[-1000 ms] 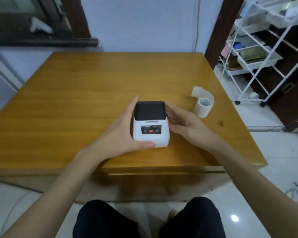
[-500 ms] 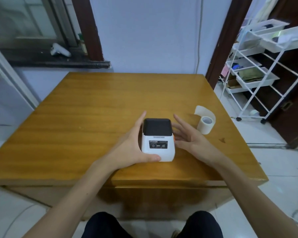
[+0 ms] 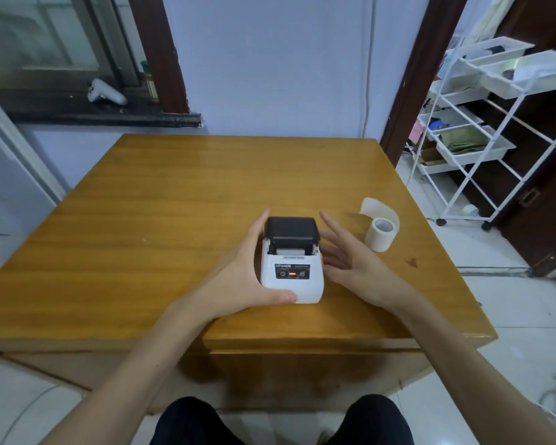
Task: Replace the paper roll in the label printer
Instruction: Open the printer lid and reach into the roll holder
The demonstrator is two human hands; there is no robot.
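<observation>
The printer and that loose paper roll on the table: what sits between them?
In the head view, the open right hand sits between the label printer and the paper roll; otherwise only bare table.

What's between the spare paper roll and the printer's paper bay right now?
The right hand hovers open between the paper roll and the label printer. The black lid is only lifted a little and still covers the bay, with white paper visible in the gap. The table between them is otherwise bare.
</observation>
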